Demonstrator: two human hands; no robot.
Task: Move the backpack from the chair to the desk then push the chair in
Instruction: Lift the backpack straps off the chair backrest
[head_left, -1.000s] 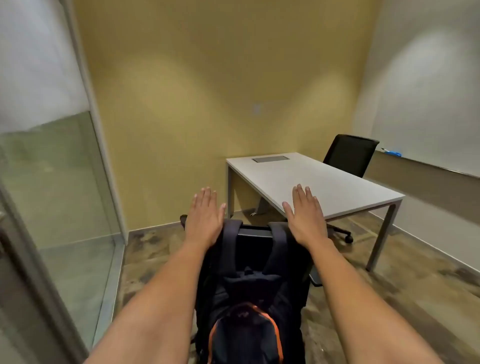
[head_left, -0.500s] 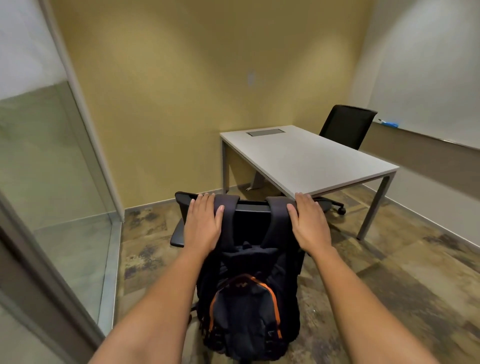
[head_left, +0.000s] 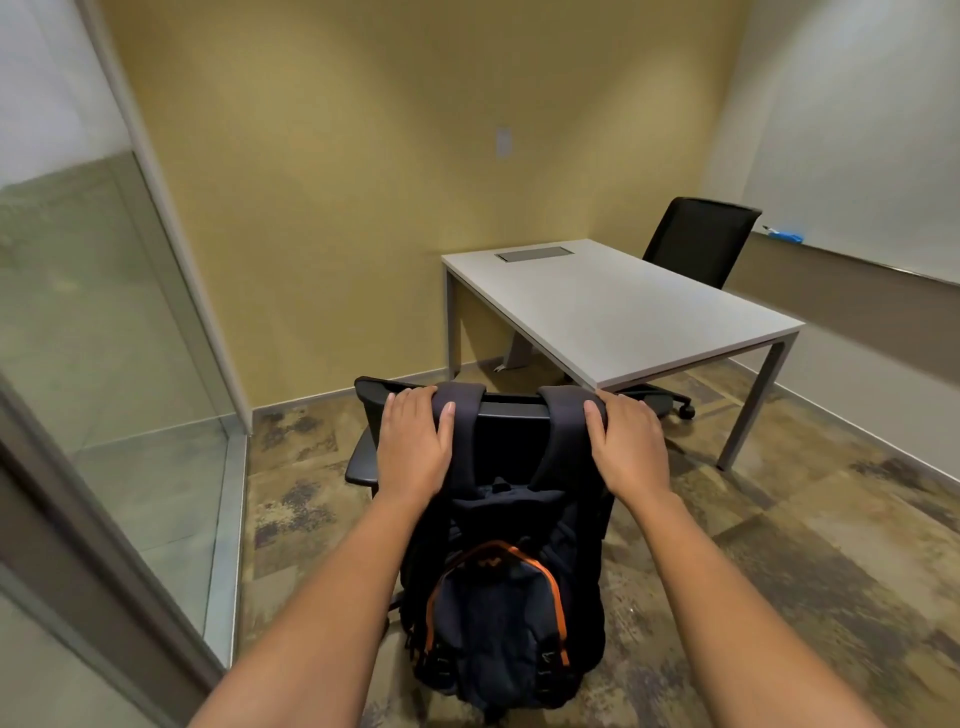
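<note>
A dark backpack with orange zip trim hangs down the rear of a black office chair, its two shoulder straps draped over the top of the backrest. My left hand lies over the left strap and the backrest's top edge, fingers curled over it. My right hand grips the right strap the same way. The white desk stands just beyond the chair, to the right, with its near corner close to my right hand. The backrest and the backpack hide the chair's seat.
A second black chair sits at the desk's far side, tucked under it. A glass partition runs along the left. A whiteboard with a blue eraser on its ledge lines the right wall. Patterned carpet surrounds the chair.
Both hands came down onto the top of the backrest and closed over the straps. My view has tipped down, so the whole backpack shows.
</note>
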